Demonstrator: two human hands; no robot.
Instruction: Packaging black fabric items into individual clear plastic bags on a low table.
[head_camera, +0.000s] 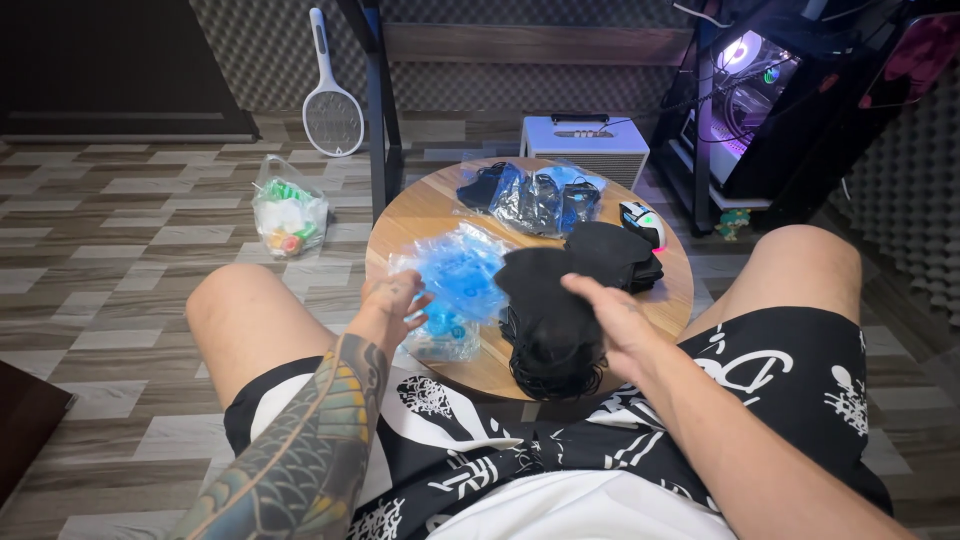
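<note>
I sit at a small round wooden table (420, 215). My right hand (612, 322) rests on a pile of black face masks (548, 310), fingers spread over the top one. My left hand (392, 300) hovers open at the edge of a heap of clear blue plastic sleeves (455, 275). A second stack of black masks (612, 255) lies further right. Masks packed in clear sleeves (535, 195) sit at the table's far side.
A white computer mouse (642, 222) lies at the table's right rim. On the floor are a plastic bag of small items (288, 212), a white racket-shaped swatter (332, 110), a white box (585, 145) and a lit computer case (745, 100).
</note>
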